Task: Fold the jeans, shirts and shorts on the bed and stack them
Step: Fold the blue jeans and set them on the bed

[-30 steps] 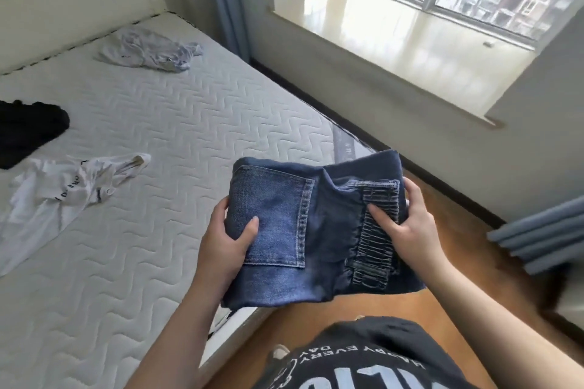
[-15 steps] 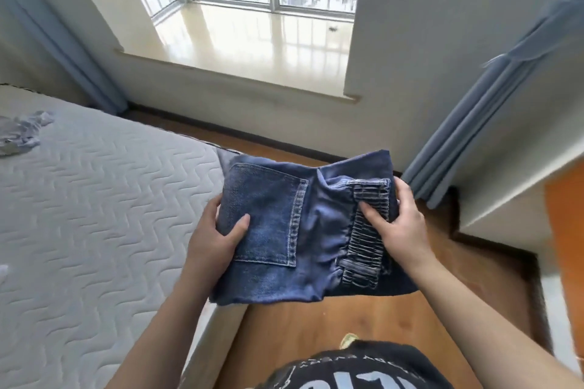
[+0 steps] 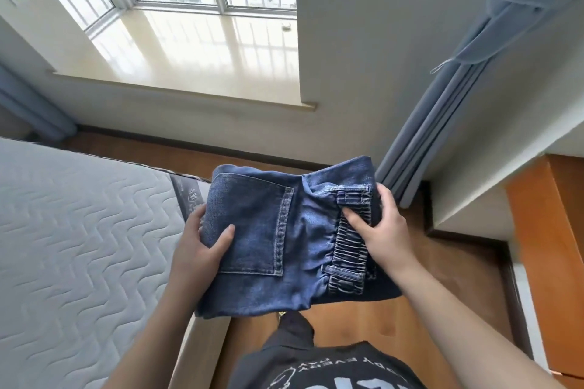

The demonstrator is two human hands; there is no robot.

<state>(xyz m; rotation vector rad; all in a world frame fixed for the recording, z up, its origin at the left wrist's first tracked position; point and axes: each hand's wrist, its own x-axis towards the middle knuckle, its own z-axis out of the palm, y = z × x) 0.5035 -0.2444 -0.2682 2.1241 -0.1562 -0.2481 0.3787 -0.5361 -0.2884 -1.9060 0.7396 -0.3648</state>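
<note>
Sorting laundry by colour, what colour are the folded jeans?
Blue denim jeans, paler stitching; the head view shows it.

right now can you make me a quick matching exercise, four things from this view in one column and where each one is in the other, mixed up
Things:
1. folded jeans
2. left hand
3. right hand
4. mattress

Places:
A. at the left of the view, beside the person
B. thumb on the elastic waistband
C. held in the air between both hands
D. thumb on the back pocket

Pairs: 1-C, 2-D, 3-B, 4-A
</note>
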